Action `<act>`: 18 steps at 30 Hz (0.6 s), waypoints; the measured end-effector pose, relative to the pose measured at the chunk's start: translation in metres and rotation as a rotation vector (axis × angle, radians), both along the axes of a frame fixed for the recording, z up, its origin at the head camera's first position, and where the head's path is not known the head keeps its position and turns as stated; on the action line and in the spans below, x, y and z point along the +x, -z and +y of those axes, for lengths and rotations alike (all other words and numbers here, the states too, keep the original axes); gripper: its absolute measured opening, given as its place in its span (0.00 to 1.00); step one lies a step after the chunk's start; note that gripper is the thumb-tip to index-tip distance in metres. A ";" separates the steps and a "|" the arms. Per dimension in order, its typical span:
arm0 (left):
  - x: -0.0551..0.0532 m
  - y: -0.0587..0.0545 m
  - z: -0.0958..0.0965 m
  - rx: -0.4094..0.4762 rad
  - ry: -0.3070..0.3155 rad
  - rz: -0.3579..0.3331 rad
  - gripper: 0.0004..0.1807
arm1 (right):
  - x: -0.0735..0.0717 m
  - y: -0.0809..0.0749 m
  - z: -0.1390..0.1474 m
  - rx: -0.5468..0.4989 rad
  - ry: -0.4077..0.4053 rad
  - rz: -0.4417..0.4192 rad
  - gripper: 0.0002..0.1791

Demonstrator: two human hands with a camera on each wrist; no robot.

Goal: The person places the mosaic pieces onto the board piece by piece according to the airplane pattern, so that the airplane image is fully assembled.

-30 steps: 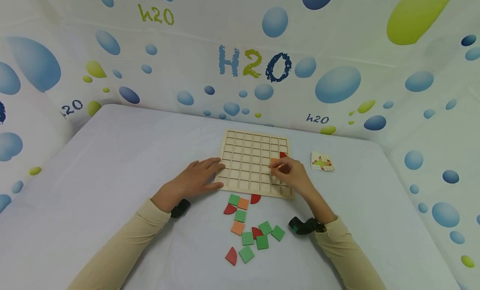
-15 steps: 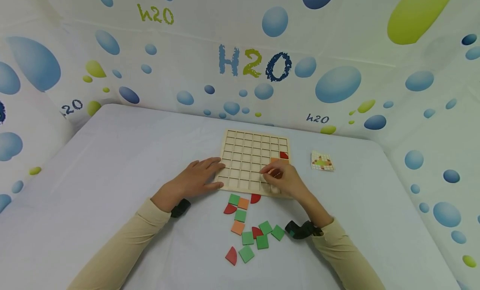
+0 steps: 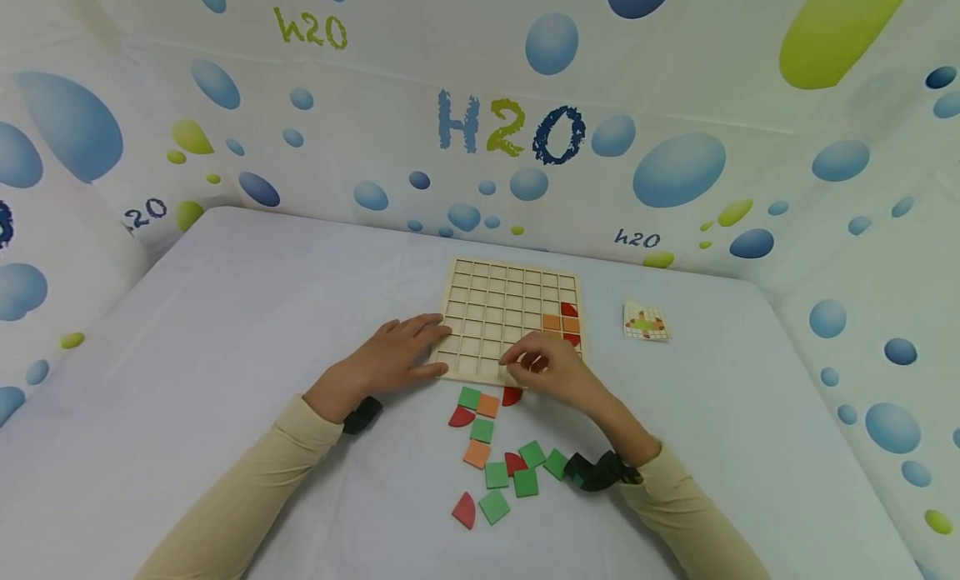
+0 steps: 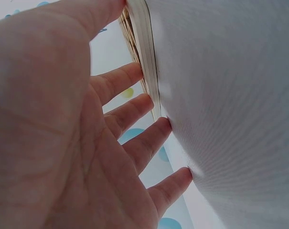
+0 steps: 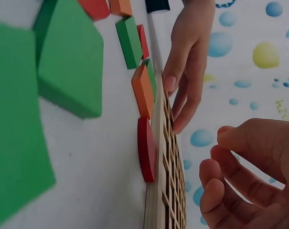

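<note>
A light wooden grid board (image 3: 480, 313) lies on the white table. My left hand (image 3: 390, 359) spreads its straight fingers along the board's left edge; the left wrist view shows fingertips (image 4: 145, 101) right at that edge. Over the board's front right part hovers my right hand (image 3: 555, 370), fingers loosely bent, with nothing between thumb and fingertips in the right wrist view. Near the board's right side sit two orange square tiles (image 3: 552, 322) in cells, with a red quarter-circle tile (image 3: 569, 309) behind them and another red quarter-circle (image 3: 572, 339) in front, partly hidden by the hand.
In front of the board lie several loose tiles: green squares (image 3: 497, 475), orange squares (image 3: 476, 454) and red quarter-circles (image 3: 464, 510). One red quarter-circle (image 5: 145, 150) lies against the board's front edge. A small printed pattern card (image 3: 645, 322) lies right of the board.
My right hand has moved left and toward the front of the board, away from the orange tiles, uncovering them and the red quarter-circle in front. The left hand has stayed in place.
</note>
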State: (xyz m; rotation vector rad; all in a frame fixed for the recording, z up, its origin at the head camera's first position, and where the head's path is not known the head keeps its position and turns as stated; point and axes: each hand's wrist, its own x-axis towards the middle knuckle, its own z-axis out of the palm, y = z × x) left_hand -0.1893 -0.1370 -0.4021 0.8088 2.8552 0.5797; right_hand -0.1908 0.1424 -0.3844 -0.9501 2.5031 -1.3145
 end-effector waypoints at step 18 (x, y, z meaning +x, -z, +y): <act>-0.004 -0.007 0.002 -0.001 -0.005 0.001 0.32 | 0.002 -0.002 -0.009 0.120 -0.509 -0.048 0.06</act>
